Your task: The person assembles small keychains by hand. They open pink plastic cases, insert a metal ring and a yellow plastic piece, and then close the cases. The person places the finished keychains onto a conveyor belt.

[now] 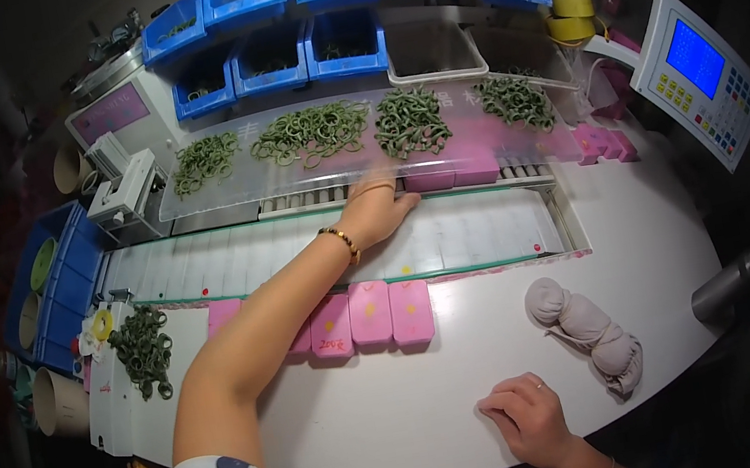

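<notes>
My left hand (374, 214) reaches far across the table to the roller strip, and its fingers go under the edge of a clear shelf (229, 194). The thumb stands out to the right; the fingertips are hidden behind the frosted edge, so their grip cannot be made out. Just right of those fingers lies a pink block (431, 180) on the rollers. Near the front edge my right hand (530, 416) rests on the white table (377, 422), fingers curled together and nothing visible in them. Several pink blocks (371, 314) stand in a row beside my left forearm.
Piles of green rings (309, 134) lie on the shelf, with blue bins (348, 45) behind. Dark green rings (145, 352) sit at left. A white slatted conveyor (454, 231) crosses the table. At right are a knotted grey cloth (591, 337) and a keypad display (699, 76).
</notes>
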`<state>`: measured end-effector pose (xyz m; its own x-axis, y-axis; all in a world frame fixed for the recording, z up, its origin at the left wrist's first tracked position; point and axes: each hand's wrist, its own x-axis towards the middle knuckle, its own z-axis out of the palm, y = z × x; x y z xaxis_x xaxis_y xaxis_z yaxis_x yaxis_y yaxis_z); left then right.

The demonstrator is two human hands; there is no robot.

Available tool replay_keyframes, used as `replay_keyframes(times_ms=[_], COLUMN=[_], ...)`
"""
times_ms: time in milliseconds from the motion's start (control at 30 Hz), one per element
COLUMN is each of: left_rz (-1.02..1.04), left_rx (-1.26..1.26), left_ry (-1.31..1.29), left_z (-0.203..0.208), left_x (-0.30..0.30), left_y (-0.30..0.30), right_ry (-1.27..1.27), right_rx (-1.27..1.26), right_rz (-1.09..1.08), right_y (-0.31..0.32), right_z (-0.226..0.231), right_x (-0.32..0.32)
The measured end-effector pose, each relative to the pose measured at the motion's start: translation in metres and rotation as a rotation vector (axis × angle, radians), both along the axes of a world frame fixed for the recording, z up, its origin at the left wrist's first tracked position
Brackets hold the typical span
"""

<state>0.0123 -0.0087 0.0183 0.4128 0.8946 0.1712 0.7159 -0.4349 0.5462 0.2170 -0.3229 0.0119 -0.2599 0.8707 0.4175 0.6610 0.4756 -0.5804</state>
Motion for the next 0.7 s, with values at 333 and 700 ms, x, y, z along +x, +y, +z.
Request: replay_keyframes(times_ms=[333, 700], left_rz=[-0.383, -0.57], left_rx=[0.353, 0.107], left_ry=[-0.076, 0.028], left_z=[0.047, -0.017], left_x=[-0.065, -0.14], left_y=[-0.196, -0.385], right_ry=[0.047, 0.082], right_rx=[-0.033, -0.032], right_rz=[0.075, 0.476], right_y=[-0.002, -0.011], right_z=[0.004, -0.005], right_x=[-0.003, -0.077])
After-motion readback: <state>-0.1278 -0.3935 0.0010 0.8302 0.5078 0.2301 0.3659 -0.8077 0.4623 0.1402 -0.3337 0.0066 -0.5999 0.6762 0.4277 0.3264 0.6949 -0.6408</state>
